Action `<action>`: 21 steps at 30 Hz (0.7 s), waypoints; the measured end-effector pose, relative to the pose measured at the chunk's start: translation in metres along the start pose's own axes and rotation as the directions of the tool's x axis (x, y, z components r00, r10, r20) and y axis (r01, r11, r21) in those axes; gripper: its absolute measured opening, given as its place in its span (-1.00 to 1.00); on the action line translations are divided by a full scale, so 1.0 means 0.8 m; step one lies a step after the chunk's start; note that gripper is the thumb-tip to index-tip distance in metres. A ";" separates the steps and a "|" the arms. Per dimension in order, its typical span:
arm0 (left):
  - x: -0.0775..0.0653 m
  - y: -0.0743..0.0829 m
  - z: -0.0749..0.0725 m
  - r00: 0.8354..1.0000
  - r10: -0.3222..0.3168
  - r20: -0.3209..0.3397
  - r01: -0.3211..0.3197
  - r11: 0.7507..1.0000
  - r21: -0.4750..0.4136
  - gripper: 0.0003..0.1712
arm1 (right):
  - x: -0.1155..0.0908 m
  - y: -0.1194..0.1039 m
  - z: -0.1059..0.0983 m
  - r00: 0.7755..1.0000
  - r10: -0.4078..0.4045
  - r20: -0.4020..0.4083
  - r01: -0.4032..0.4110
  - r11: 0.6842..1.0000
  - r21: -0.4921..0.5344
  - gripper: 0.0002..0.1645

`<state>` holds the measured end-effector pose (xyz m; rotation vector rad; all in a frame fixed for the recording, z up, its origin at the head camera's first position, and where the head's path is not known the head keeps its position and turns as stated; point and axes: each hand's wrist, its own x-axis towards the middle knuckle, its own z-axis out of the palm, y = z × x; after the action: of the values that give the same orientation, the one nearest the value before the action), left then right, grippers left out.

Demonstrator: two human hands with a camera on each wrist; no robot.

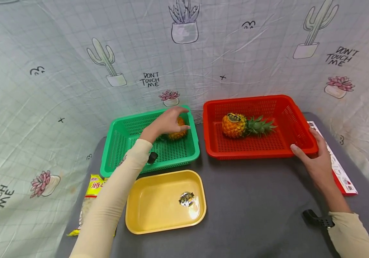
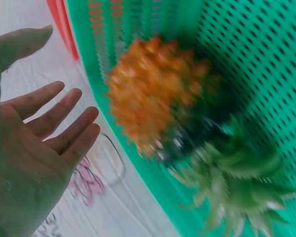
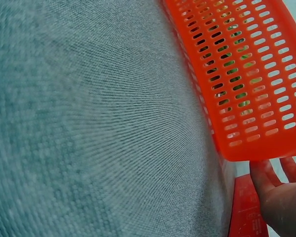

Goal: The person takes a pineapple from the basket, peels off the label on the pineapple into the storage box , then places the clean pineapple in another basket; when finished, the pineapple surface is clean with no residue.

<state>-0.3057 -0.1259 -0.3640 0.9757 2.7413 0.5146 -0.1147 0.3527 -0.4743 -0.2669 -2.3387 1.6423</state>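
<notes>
My left hand (image 1: 167, 122) is over the right part of the green basket (image 1: 107, 150), thumb and fingers apart and nothing between them. Below it lies an orange-yellow pineapple (image 1: 181, 129) with its leafy crown; in the left wrist view the pineapple (image 2: 155, 94) is inside the basket, apart from the hand (image 2: 34, 138). My right hand (image 1: 320, 165) grips the near right corner of the red basket (image 1: 258, 155), its thumb at the front rim and fingers along the right side. A second pineapple (image 1: 234, 125) lies on its side in the red basket, crown pointing right.
A yellow tray (image 1: 158, 208) with a dark round sticker stands before the green basket. Left of it lies a yellow-topped bag (image 1: 89, 204), partly behind my left sleeve. A red and white flat package (image 1: 339, 168) lies at the right. A printed cloth (image 1: 187, 64) hangs behind the table.
</notes>
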 end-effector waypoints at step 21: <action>0.091 0.105 0.024 0.995 0.097 0.019 -0.097 0.995 -0.020 -0.12 | 0.001 0.014 0.002 1.000 -0.026 0.006 0.026 0.996 0.083 -0.02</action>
<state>-0.3075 -0.0137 -0.3535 1.1074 2.6773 0.5422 -0.1160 0.3558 -0.4855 -0.2126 -2.2627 1.7260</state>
